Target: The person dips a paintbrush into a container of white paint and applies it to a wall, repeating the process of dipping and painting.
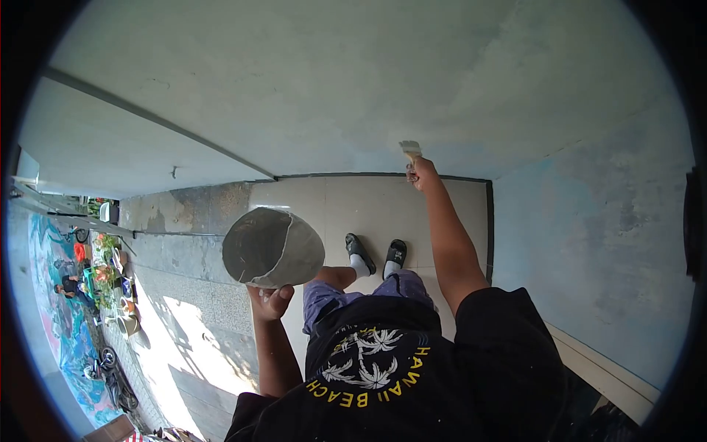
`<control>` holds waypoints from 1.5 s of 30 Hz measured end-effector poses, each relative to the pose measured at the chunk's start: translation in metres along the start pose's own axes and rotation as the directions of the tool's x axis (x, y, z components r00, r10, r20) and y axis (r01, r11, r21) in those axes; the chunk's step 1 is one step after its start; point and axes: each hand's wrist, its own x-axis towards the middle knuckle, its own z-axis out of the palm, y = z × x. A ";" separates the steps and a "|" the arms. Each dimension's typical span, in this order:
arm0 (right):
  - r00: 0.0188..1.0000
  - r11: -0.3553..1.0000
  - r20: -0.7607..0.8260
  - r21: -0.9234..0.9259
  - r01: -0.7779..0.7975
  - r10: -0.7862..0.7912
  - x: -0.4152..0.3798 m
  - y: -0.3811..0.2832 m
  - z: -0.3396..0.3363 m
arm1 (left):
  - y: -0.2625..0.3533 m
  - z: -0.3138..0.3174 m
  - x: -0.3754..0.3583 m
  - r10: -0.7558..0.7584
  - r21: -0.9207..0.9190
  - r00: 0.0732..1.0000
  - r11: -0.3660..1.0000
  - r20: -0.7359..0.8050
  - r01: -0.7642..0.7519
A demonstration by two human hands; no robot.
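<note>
My left hand [271, 300] is wrapped under the lower edge of a grey paint bucket [300, 250], tilted with its open mouth to the left. Grey coats the inside of the bucket. Held out in front, my right hand [421, 175] grips the handle of a flat paintbrush [410, 149]. Its bristles meet the lower part of the grey-green wall [353, 88], where pale blue patches show beside darker grey-green areas.
A blotchy light-blue wall [611, 221] stands on the right. My sandalled feet [361, 254] are on pale floor tiles [302, 193]. Outside on the left are potted plants [107, 269], a motorbike [114, 379], a person [70, 286] and a painted mural [55, 324].
</note>
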 end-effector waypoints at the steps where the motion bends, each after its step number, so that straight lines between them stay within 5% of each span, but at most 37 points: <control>1: 0.998 0.999 0.044 -0.033 0.042 -0.040 -0.020 0.011 -0.006 | -0.001 0.000 0.002 -0.029 -0.038 0.999 0.999 0.037 0.030; 6: 0.948 0.951 0.093 0.076 0.298 -0.305 -0.139 0.091 -0.037 | -0.016 -0.007 0.034 -0.071 -0.030 0.953 0.996 0.295 0.083; 8: 0.904 0.903 0.032 -0.052 0.427 -0.426 -0.191 0.119 -0.047 | -0.021 -0.003 0.053 -0.045 -0.040 0.936 0.997 0.349 0.063; 10: 0.825 0.789 -0.099 -0.374 0.487 -0.556 -0.239 0.133 -0.051 | -0.036 -0.009 0.082 0.055 0.002 0.880 0.998 0.472 -0.063; 12: 0.690 0.692 -0.232 -0.504 0.517 -0.685 -0.292 0.135 -0.040 | -0.037 -0.017 0.110 0.155 0.055 0.789 0.971 0.595 -0.233; 18: 0.256 0.332 -0.213 -0.641 0.692 -0.943 -0.415 0.113 0.021 | -0.015 -0.039 0.154 0.218 -0.036 0.639 0.958 0.738 -0.284; 22: -0.095 -0.062 -0.055 -0.435 0.898 -0.994 -0.477 0.109 0.081 | -0.005 -0.057 0.172 0.260 -0.042 0.538 0.923 0.802 -0.383; 27: -0.315 -0.357 0.177 -0.315 0.879 -0.932 -0.531 0.106 0.159 | 0.013 -0.078 0.181 0.316 -0.129 0.450 0.908 0.835 -0.398; 29: -0.321 -0.389 0.238 -0.350 0.852 -0.917 -0.544 0.101 0.195 | 0.017 -0.082 0.181 0.334 -0.169 0.423 0.909 0.842 -0.382; 31: -0.310 -0.411 0.299 -0.380 0.829 -0.902 -0.554 0.098 0.223 | 0.018 -0.083 0.179 0.335 -0.293 0.430 0.942 0.838 -0.164; 33: -0.155 -0.427 0.518 -0.460 0.779 -0.841 -0.563 0.092 0.242 | 0.024 -0.085 0.177 0.353 -0.317 0.413 0.936 0.839 -0.155; 34: -0.156 -0.428 0.514 -0.467 0.774 -0.843 -0.564 0.091 0.251 | 0.027 -0.086 0.177 0.371 -0.338 0.404 0.929 0.836 -0.154; 37: 0.128 -0.482 0.695 -0.606 0.633 -0.707 -0.569 0.081 0.273 | 0.034 -0.089 0.180 0.419 -0.368 0.356 0.907 0.836 -0.203; 40: 0.269 -0.484 0.725 -0.643 0.593 -0.633 -0.551 0.073 0.286 | 0.044 -0.091 0.178 0.413 -0.401 0.366 0.909 0.834 -0.114; 45: 0.162 -0.533 0.737 -0.604 0.593 -0.656 -0.564 0.064 0.285 | 0.048 -0.095 0.180 0.425 -0.361 0.383 0.904 0.821 -0.229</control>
